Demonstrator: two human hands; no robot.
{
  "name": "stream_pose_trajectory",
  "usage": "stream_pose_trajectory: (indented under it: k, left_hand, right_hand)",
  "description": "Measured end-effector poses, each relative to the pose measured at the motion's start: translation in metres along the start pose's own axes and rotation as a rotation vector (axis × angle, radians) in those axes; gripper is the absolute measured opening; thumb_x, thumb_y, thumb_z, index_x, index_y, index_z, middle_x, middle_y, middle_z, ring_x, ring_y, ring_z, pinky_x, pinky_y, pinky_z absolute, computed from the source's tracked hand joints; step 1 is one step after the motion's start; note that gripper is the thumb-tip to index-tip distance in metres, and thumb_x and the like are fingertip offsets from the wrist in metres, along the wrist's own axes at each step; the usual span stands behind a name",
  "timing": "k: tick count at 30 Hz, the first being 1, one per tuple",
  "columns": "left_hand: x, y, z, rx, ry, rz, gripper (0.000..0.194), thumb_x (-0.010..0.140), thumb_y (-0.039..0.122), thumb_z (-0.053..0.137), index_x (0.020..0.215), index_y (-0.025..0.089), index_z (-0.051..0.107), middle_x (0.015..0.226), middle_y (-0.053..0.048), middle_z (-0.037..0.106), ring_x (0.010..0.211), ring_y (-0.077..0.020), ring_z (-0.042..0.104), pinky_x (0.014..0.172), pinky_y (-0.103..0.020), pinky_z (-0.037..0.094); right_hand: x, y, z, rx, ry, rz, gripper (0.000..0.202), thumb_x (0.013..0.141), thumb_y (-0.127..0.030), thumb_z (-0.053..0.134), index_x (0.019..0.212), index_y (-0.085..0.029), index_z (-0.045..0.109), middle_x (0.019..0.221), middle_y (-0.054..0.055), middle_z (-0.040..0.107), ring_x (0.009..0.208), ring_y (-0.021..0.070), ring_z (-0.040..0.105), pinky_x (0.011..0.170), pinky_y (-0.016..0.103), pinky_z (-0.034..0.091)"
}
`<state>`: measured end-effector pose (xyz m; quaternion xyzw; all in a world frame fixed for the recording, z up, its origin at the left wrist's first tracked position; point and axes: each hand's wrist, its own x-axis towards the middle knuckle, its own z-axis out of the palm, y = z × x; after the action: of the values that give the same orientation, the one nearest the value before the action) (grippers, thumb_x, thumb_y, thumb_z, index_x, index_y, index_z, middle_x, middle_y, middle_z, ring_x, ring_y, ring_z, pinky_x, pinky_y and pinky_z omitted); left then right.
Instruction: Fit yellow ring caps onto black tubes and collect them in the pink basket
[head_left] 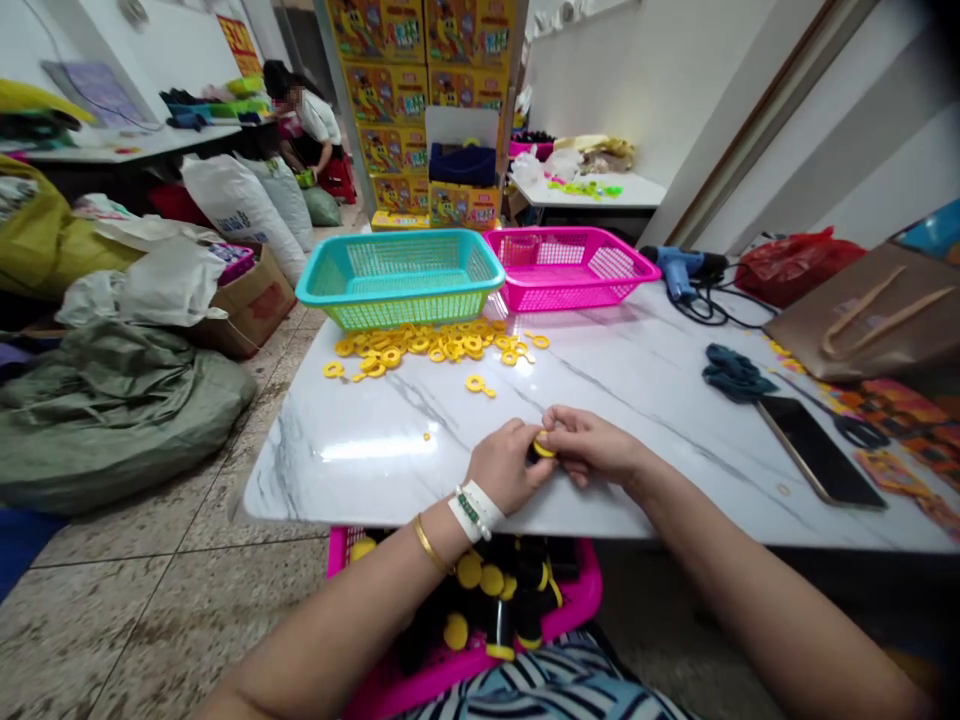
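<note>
Over the near part of the marble-patterned table, my left hand (501, 468) is closed around a small black cylinder with a yellow cap (544, 448); mostly the yellow end shows. My right hand (596, 446) meets it from the right, fingers pinched at the yellow cap. Beyond my hands lies a pile of yellow ring pieces with short tabs (439, 343), and one loose yellow ring piece (475, 384) sits nearer. Below the table edge, a pink basket (589, 590) on my lap holds many black cylinders with yellow caps (491, 580), partly hidden by my left forearm.
A turquoise basket (401, 305) and a pink basket (574, 298) stand at the table's far side. To the right lie a blue heat gun (681, 270), dark cloth (733, 372), phone (821, 450), scissors (859, 430) and paper bag (874, 310). Sacks (112, 410) fill the left floor; a person (311, 125) sits behind.
</note>
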<state>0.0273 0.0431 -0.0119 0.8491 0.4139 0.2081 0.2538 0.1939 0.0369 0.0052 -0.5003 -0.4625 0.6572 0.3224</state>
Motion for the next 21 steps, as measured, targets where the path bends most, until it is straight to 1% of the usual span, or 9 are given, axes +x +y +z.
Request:
stream_pose_trajectory:
  k: [4, 7, 10, 13, 14, 15, 18, 19, 21]
  left_hand:
    - [0.005, 0.002, -0.004, 0.064, -0.065, -0.017, 0.021, 0.084, 0.032, 0.06, 0.095, 0.016, 0.067, 0.081, -0.003, 0.059, 0.078, -0.019, 0.059, 0.071, -0.029, 0.047]
    - [-0.009, 0.004, -0.014, 0.046, -0.125, 0.004, 0.016, 0.081, 0.031, 0.064, 0.088, 0.017, 0.068, 0.081, -0.003, 0.059, 0.078, -0.0177, 0.058, 0.073, -0.028, 0.046]
    - [-0.048, 0.006, -0.027, 0.052, -0.186, 0.032, 0.018, 0.08, 0.029, 0.066, 0.094, 0.018, 0.067, 0.087, -0.003, 0.06, 0.079, -0.018, 0.059, 0.075, -0.029, 0.048]
    - [-0.101, 0.008, -0.036, 0.069, -0.231, 0.018, 0.031, 0.085, 0.027, 0.062, 0.114, 0.02, 0.061, 0.097, -0.005, 0.061, 0.084, -0.0191, 0.061, 0.077, -0.032, 0.051]
    - [-0.118, 0.008, -0.037, 0.066, -0.217, -0.001, 0.036, 0.086, 0.027, 0.061, 0.121, 0.02, 0.058, 0.101, -0.006, 0.061, 0.087, -0.0194, 0.061, 0.078, -0.032, 0.052]
    - [-0.133, 0.008, -0.036, 0.063, -0.19, -0.018, 0.041, 0.088, 0.029, 0.06, 0.127, 0.019, 0.054, 0.105, -0.007, 0.06, 0.09, -0.02, 0.061, 0.08, -0.033, 0.053]
    - [-0.164, 0.004, -0.026, 0.054, -0.079, 0.023, 0.055, 0.089, 0.041, 0.059, 0.136, 0.015, 0.047, 0.115, -0.013, 0.057, 0.102, -0.0235, 0.057, 0.087, -0.038, 0.052]
    - [-0.171, 0.002, -0.021, 0.058, -0.075, 0.076, 0.057, 0.088, 0.046, 0.059, 0.136, 0.016, 0.048, 0.121, -0.015, 0.055, 0.109, -0.0257, 0.055, 0.092, -0.041, 0.051]
    - [-0.18, -0.001, -0.009, 0.091, -0.118, 0.193, 0.056, 0.087, 0.053, 0.058, 0.133, 0.021, 0.053, 0.136, -0.017, 0.047, 0.122, -0.0315, 0.047, 0.102, -0.05, 0.044]
  right_hand:
    - [-0.008, 0.007, 0.007, 0.009, 0.119, -0.08, 0.036, 0.076, -0.047, 0.072, 0.086, -0.02, 0.05, 0.043, -0.012, 0.047, 0.031, 0.0066, 0.04, 0.033, 0.018, 0.041]
    - [-0.036, 0.019, 0.018, 0.047, 0.225, -0.181, 0.036, 0.081, -0.049, 0.067, 0.099, -0.021, 0.053, 0.049, -0.011, 0.051, 0.038, 0.0083, 0.047, 0.038, 0.017, 0.041]
    - [-0.085, 0.038, 0.033, 0.084, 0.284, -0.271, 0.028, 0.086, -0.044, 0.065, 0.103, -0.023, 0.056, 0.051, -0.009, 0.051, 0.041, 0.01, 0.049, 0.039, 0.019, 0.038]
    - [-0.134, 0.068, 0.044, 0.01, 0.206, -0.1, 0.021, 0.086, -0.04, 0.066, 0.091, -0.02, 0.063, 0.053, -0.004, 0.055, 0.042, 0.011, 0.048, 0.039, 0.022, 0.038]
    - [-0.144, 0.081, 0.046, -0.021, 0.268, -0.059, 0.022, 0.085, -0.041, 0.066, 0.085, -0.019, 0.063, 0.052, -0.003, 0.054, 0.042, 0.0112, 0.047, 0.039, 0.022, 0.038]
    - [-0.151, 0.094, 0.047, -0.073, 0.398, -0.039, 0.023, 0.084, -0.041, 0.067, 0.083, -0.019, 0.064, 0.053, -0.002, 0.056, 0.044, 0.0117, 0.048, 0.04, 0.023, 0.04]
    - [-0.146, 0.134, 0.044, -0.144, 0.767, -0.055, 0.027, 0.078, -0.044, 0.072, 0.088, -0.02, 0.066, 0.071, 0.002, 0.064, 0.06, 0.0161, 0.058, 0.051, 0.025, 0.049]
    - [-0.139, 0.146, 0.042, -0.126, 0.807, -0.056, 0.03, 0.076, -0.045, 0.074, 0.091, -0.02, 0.066, 0.078, 0.004, 0.067, 0.068, 0.0181, 0.061, 0.058, 0.028, 0.052]
    - [-0.121, 0.165, 0.038, -0.068, 0.767, -0.034, 0.038, 0.074, -0.046, 0.075, 0.099, -0.019, 0.065, 0.09, 0.006, 0.071, 0.079, 0.0215, 0.066, 0.07, 0.033, 0.055]
